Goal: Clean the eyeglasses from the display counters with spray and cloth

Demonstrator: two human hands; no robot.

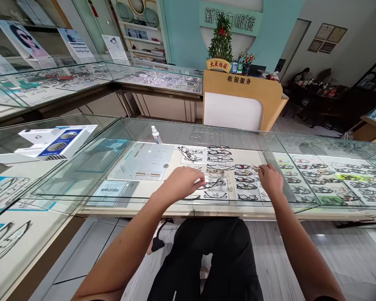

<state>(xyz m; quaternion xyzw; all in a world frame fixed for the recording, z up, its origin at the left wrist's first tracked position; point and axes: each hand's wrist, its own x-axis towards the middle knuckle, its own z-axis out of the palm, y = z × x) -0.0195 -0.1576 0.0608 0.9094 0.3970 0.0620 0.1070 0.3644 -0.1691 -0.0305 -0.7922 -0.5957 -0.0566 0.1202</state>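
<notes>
1. While facing the glass-cased worktop (122, 211), holds dark-framed glasses (216, 183) in the left hand (183, 182), with thumb and fingers clamped on one end of the frame.
2. Has the held pair at three o'clock from the left hand, over a clear tray (221, 200) of more frames; cannot tell the gap below.
3. Closes the fingers of the right hand (272, 180) on a small pale item (255, 168), at ten o'clock from the palm; cannot make out more.
4. Shows a column of glasses (245, 179) between the hands, at three o'clock from the held pair, and a cluster of frames (219, 153) at twelve.
5. Displays further rows of glasses (319, 180) at three o'clock from the right hand.
6. Includes an upright white bottle (156, 136) at eleven o'clock from the left hand, a pale board (141, 161) at ten and a flat booklet (108, 190) at nine.
7. Beyond, looks towards a wooden desk (274, 102), bearing a leafy plant (221, 46) at twelve o'clock from the held pair.
</notes>
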